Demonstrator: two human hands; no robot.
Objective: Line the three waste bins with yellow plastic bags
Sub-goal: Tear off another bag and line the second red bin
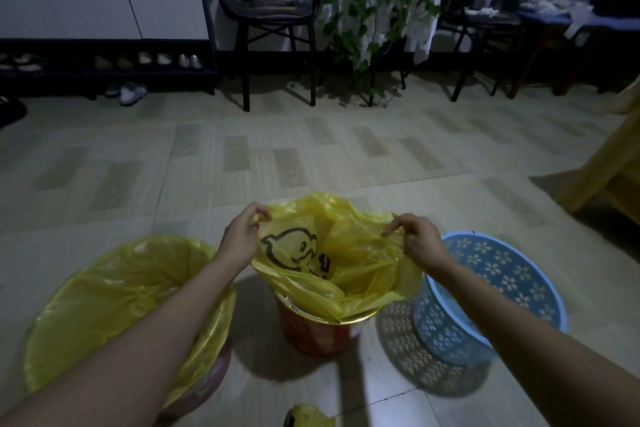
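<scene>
Open floor (311,156) beyond three close-set bins; wooden furniture (609,163) at right

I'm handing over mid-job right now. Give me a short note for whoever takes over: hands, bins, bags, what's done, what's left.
Left hand and right hand: each has a pinch grip on the rim of the yellow bag, holding it open over the orange bin, middle.
Done: left bin already lined with its own bag.
In progress: the middle bag sits in the bin mouth, not yet folded over the rim.
Left: blue basket bin, right, has no liner. More folded yellow plastic lies on the floor near you.
</scene>
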